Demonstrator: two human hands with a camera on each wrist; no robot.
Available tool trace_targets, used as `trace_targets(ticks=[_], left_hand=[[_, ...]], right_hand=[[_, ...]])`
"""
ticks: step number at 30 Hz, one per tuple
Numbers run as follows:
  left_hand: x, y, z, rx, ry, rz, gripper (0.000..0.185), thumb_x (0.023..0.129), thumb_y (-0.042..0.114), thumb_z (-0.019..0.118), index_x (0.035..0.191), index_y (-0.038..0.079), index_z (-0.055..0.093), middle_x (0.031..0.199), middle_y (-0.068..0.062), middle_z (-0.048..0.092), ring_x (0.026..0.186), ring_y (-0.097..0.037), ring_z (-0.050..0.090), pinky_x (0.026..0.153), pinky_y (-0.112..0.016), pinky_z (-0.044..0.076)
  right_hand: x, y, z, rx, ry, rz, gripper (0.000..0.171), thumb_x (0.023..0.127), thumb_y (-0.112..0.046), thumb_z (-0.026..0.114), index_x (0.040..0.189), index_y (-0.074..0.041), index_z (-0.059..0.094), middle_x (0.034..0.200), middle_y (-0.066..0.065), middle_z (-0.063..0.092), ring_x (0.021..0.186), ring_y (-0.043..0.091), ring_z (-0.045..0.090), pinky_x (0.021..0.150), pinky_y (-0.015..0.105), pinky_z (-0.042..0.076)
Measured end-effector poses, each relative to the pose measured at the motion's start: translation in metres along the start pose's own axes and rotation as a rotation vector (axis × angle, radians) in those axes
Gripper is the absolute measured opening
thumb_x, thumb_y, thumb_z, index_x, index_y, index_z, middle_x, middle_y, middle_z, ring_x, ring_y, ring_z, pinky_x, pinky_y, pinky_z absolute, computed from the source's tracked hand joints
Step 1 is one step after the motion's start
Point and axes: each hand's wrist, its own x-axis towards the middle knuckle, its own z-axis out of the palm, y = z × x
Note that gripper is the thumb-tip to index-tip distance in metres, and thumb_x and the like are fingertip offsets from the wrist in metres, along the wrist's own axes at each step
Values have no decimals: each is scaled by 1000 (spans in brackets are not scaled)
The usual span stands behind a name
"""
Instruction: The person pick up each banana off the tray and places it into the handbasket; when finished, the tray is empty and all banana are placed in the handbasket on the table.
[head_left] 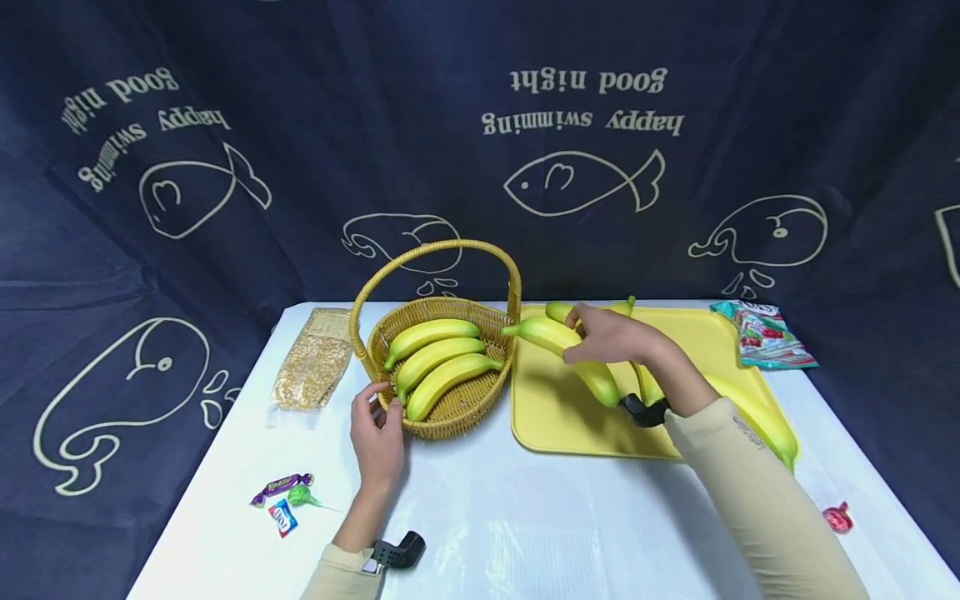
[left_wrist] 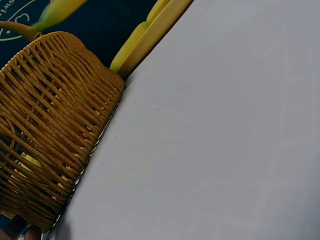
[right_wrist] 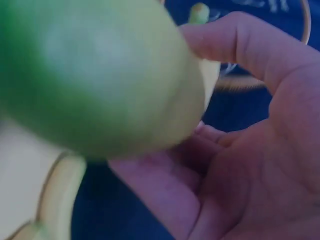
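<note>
My right hand (head_left: 611, 335) grips a yellow banana (head_left: 551, 335) with green ends, between thumb and fingers, above the left part of a yellow tray (head_left: 558, 429). The stem points left, toward the wicker basket (head_left: 450, 428). In the right wrist view, the near green end of this banana (right_wrist: 100, 75) is large and blurred. Three bananas (head_left: 442, 357) lie side by side in the basket. At the basket's left front rim my left hand (head_left: 378, 437) holds the edge with thumb and fingers; only fingertips (left_wrist: 33, 233) show in the left wrist view.
More bananas (head_left: 761, 417) lie on the tray, partly behind my right arm. A candy bag (head_left: 768, 337) is at its right corner. Left of the basket lies a packet of grains (head_left: 311, 362), with small candies (head_left: 281, 483) nearer. A red candy (head_left: 837, 518) sits front right. The basket's handle (head_left: 450, 244) arches high.
</note>
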Motion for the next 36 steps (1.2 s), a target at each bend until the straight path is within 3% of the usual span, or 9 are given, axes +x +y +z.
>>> trace_targets(ticks=[3, 5, 10, 16, 22, 26, 31, 36], left_hand=[[1, 0, -1, -3, -3, 4, 29, 91, -1, 58, 119, -6, 56, 120, -23, 52, 105, -40, 56, 83, -46, 45], [1, 0, -1, -1, -4, 6, 29, 90, -2, 58, 119, -6, 56, 119, -23, 52, 104, -40, 56, 83, -47, 45], [2, 0, -1, 6, 3, 11, 29, 90, -3, 58, 119, -6, 56, 119, -23, 52, 104, -40, 56, 82, -47, 46], [0, -1, 2, 4, 1, -4, 30, 90, -2, 57, 119, -5, 56, 120, -22, 52, 105, -38, 56, 84, -47, 46], [-7, -3, 3, -8, -1, -16, 29, 90, -1, 58, 119, -4, 56, 120, -21, 52, 105, -38, 57, 84, -48, 46], [-6, -4, 2, -9, 5, -11, 29, 90, -1, 58, 119, -4, 56, 119, -20, 52, 105, -37, 56, 84, -48, 46], [-1, -12, 3, 27, 12, 19, 29, 91, 2, 56, 119, -3, 56, 117, -19, 53, 103, -40, 56, 81, -44, 47], [2, -10, 2, 22, 16, 27, 29, 89, 0, 57, 118, -4, 56, 116, -21, 53, 101, -39, 56, 81, -45, 47]], right_hand=[[6, -25, 4, 17, -2, -63, 62, 78, -33, 75, 124, -5, 44, 117, 16, 55, 101, 26, 55, 83, 39, 45], [14, -42, 8, 11, 11, -88, 69, 77, -37, 77, 129, -8, 43, 122, 17, 55, 107, 27, 55, 88, 42, 44], [49, -72, 22, -82, 35, -109, 81, 78, -45, 75, 142, -9, 40, 113, 6, 60, 97, 21, 58, 83, 38, 46], [87, -103, 47, -264, 15, -54, 78, 81, -45, 72, 144, -9, 42, 128, 6, 56, 108, 26, 55, 88, 39, 45], [107, -126, 86, -469, -3, -16, 74, 81, -40, 73, 144, -15, 45, 117, 2, 62, 94, 20, 58, 78, 36, 48], [116, -142, 108, -594, 19, -6, 76, 78, -37, 74, 145, -16, 44, 121, 2, 60, 98, 19, 58, 79, 36, 49], [119, -156, 129, -705, 29, -27, 58, 82, -33, 72, 134, -15, 55, 116, 1, 62, 101, 20, 58, 80, 37, 49], [118, -169, 143, -722, 50, -41, 33, 88, -29, 66, 119, -20, 64, 105, -2, 63, 97, 17, 58, 79, 35, 49]])
